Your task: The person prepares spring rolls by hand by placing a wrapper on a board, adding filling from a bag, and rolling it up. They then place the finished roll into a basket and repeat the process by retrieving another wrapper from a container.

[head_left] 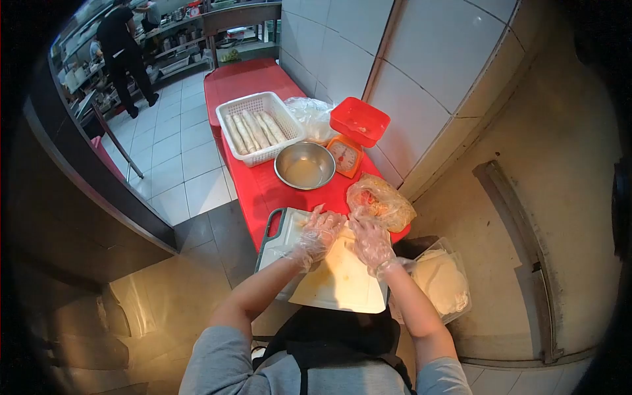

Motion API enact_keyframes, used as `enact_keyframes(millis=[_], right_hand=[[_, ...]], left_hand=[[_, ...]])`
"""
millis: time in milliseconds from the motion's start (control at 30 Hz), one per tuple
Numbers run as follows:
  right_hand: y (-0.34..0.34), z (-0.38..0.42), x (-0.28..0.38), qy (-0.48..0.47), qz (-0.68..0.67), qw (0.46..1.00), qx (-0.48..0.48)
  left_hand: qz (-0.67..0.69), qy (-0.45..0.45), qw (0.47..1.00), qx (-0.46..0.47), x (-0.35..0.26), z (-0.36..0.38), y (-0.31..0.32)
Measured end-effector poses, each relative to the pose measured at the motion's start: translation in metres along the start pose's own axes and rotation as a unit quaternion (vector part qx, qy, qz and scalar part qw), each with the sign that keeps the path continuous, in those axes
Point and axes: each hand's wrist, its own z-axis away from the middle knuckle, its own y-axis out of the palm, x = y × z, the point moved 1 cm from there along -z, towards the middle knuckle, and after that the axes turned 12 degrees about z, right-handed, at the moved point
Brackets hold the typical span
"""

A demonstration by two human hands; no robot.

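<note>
My left hand (pixel 320 232), in a clear plastic glove, rests near the far edge of the white cutting board (pixel 336 283), its fingers bent; what lies under them is hidden. My right hand (pixel 370 240), gloved too, is beside it at the board's far right, fingertips close to a plastic bag (pixel 385 203) with orange and red food inside. Whether either hand holds something cannot be made out. Beyond the board stands a steel bowl (pixel 305 165) with some liquid. Pale rolls (pixel 253 130) lie in a white basket (pixel 230 155) at the back left.
An orange scale (pixel 345 155) with a red tray (pixel 360 122) stands by the tiled wall on the red table (pixel 253 191). Behind it lies a clear bag (pixel 309 118). At lower right is a container of white dough-like stuff (pixel 442 282). A person (pixel 120 56) stands far left.
</note>
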Motion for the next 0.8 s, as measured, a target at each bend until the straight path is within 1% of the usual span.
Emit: enact_keyframes(millis=[33, 67, 100, 133, 167, 200, 233, 300, 333, 400, 500, 600, 700, 800], right_hand=[[0.002, 0.008, -0.004, 0.007, -0.014, 1.000, 0.023], [0.007, 0.019, -0.012, 0.014, -0.028, 0.998, 0.046], [0.010, 0.025, -0.018, 0.021, -0.042, 0.996, 0.069], [0.001, 0.021, -0.020, 0.072, -0.073, 0.982, 0.157], [-0.017, 0.015, -0.019, 0.122, -0.104, 0.956, 0.244], [-0.025, 0.013, -0.018, 0.172, -0.135, 0.919, 0.328], [-0.015, 0.018, -0.020, 0.126, -0.131, 0.937, 0.297], [0.012, 0.034, -0.025, 0.028, -0.120, 0.964, 0.235], [0.001, 0.026, -0.015, 0.027, -0.119, 0.970, 0.211], [-0.023, 0.009, 0.009, 0.027, -0.119, 0.980, 0.160], [-0.022, 0.007, 0.011, 0.123, -0.200, 0.929, 0.286], [-0.026, 0.033, 0.010, 0.069, -0.261, 0.943, 0.193], [-0.030, 0.045, 0.028, 0.113, -0.241, 0.943, 0.201], [0.003, 0.043, 0.040, 0.055, -0.177, 0.970, 0.160]], left_hand=[[0.001, 0.000, 1.000, -0.008, 0.002, -0.002, -0.001], [0.034, -0.044, 0.998, -0.020, 0.000, 0.002, -0.001], [0.066, -0.087, 0.994, -0.031, -0.014, 0.004, -0.023], [0.098, -0.130, 0.986, -0.041, -0.024, 0.009, -0.038], [0.106, -0.155, 0.981, -0.056, -0.029, 0.020, -0.043], [0.113, -0.179, 0.975, -0.069, -0.032, 0.035, -0.048], [0.120, -0.204, 0.968, -0.082, -0.032, 0.046, -0.053], [0.110, -0.222, 0.963, -0.109, -0.028, 0.064, -0.066], [0.104, -0.232, 0.959, -0.123, -0.028, 0.070, -0.070], [0.115, -0.238, 0.958, -0.115, -0.026, 0.073, -0.071], [0.128, -0.234, 0.958, -0.105, -0.025, 0.073, -0.067], [0.127, -0.227, 0.960, -0.106, -0.029, 0.071, -0.072], [0.130, -0.227, 0.960, -0.105, -0.028, 0.069, -0.069], [0.136, -0.227, 0.958, -0.109, -0.028, 0.070, -0.066]])
